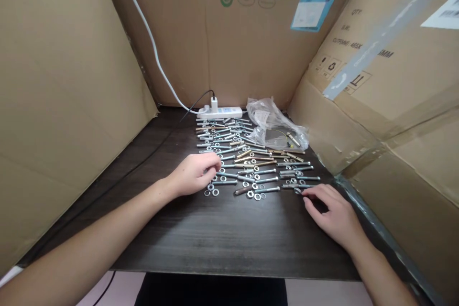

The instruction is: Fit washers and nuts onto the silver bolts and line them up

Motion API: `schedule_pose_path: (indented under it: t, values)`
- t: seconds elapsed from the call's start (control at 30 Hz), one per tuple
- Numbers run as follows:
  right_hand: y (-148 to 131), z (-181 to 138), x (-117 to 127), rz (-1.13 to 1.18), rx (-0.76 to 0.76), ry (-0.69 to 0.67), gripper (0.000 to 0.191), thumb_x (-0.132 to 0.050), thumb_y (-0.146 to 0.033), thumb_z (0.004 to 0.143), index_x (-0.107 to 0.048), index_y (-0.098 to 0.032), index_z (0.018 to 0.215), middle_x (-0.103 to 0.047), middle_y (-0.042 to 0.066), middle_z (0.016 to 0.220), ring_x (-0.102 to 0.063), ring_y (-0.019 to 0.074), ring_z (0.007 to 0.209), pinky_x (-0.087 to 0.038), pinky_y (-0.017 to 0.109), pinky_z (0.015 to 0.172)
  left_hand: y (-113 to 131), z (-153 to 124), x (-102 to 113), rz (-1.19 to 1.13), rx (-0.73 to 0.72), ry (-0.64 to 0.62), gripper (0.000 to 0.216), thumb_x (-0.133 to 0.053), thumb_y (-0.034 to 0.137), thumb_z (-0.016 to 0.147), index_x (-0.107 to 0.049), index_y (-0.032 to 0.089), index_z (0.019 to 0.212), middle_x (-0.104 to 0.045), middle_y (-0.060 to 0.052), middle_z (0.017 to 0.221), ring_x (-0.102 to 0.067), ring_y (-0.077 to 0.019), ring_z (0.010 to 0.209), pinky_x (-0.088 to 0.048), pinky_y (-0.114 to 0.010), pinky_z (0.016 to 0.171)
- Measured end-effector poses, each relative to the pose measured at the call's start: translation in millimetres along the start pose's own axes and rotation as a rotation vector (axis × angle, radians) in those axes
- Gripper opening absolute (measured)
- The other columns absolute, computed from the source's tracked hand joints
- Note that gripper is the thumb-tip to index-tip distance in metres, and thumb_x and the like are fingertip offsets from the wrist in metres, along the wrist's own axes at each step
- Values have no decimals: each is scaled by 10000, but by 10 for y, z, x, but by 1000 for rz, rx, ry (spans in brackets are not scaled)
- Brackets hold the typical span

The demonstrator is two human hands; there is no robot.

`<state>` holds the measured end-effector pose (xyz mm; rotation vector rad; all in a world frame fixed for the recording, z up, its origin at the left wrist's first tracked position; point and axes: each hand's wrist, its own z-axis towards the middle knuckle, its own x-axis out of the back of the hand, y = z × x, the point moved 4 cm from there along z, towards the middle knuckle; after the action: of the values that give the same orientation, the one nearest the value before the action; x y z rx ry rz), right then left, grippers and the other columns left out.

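My left hand [195, 172] rests at the left side of rows of metal hardware on the dark table, its fingers curled in. Whatever may be between those fingers is hidden. Beside it lie a silver bolt [225, 182] and a washer [215, 192]. At the right end of the rows, my right hand [333, 210] has its thumb and index fingertips close together at the edge of a small tilted nut [297, 191]. Between the hands are several bolts, brownish and gold sleeves, nuts and rings, including a bolt [267, 190] and a nut [250, 194].
Behind the hardware are a white power strip [229, 113] with a plugged-in charger [214, 103] and a clear plastic bag [268, 117] with metal pieces by it. Cardboard walls [222, 48] enclose three sides. A black cable [132, 169] crosses the table's left side.
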<state>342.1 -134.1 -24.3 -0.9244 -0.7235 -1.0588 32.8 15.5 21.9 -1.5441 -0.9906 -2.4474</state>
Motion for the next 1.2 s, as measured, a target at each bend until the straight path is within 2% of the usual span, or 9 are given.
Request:
schedule_pose_path:
  t: [0.1, 0.27, 0.57, 0.8, 0.97, 1.07, 1.2]
  values:
    - [-36, -4, 16, 8, 15, 35, 72, -555, -247, 842, -612, -224, 880, -620, 48, 832, -591, 209, 809, -486, 338, 728, -93, -28, -30, -33, 42, 57, 193, -373, 82, 803, -536, 167, 744, -556, 5, 735, -502, -113, 681, -396, -225, 668]
    - [-105, -17, -17, -10, 44, 33, 160, -549, -249, 845, -647, -235, 970, -633, 58, 893, -612, 211, 855, -501, 338, 759, -183, -38, -73, -89, 78, 68, 194, -370, 98, 813, -535, 167, 736, -555, 9, 730, -511, -112, 685, -399, -220, 672]
    - [-54, -31, -40, 9, 19, 23, 190, -542, -217, 852, -648, -241, 1009, -636, 57, 973, -600, 215, 920, -493, 358, 805, -358, -40, 26, -123, 201, 146, 198, -381, 139, 808, -555, 160, 715, -574, 19, 692, -513, -113, 652, -400, -220, 645]
    - [-48, -39, -26, 27, -10, 59, 134, -528, -212, 857, -631, -236, 940, -639, 56, 914, -606, 224, 887, -491, 369, 800, -477, -52, 99, -114, 275, 128, 200, -380, 182, 812, -563, 165, 733, -593, 10, 728, -532, -136, 694, -413, -242, 673]
    - [-45, -20, -7, 14, -15, 101, 116, -522, -206, 858, -627, -227, 904, -627, 49, 871, -600, 215, 838, -483, 360, 772, -634, -81, 121, -79, 355, 110, 164, -407, 203, 808, -566, 174, 833, -594, 5, 795, -527, -144, 719, -397, -244, 646]
    - [-97, 38, 4, 16, -8, 132, 111, -518, -208, 861, -622, -226, 897, -623, 48, 863, -596, 210, 819, -476, 353, 757, -650, -90, 104, -89, 348, 100, 163, -411, 197, 807, -566, 173, 850, -583, 2, 805, -515, -143, 716, -383, -244, 627]
    - [-258, 197, -23, 47, -3, 141, 111, -509, -207, 863, -615, -229, 884, -625, 52, 861, -595, 211, 822, -472, 351, 753, -561, -87, 74, -113, 265, 79, 153, -401, 168, 815, -553, 179, 824, -571, 4, 817, -514, -141, 736, -394, -250, 666]
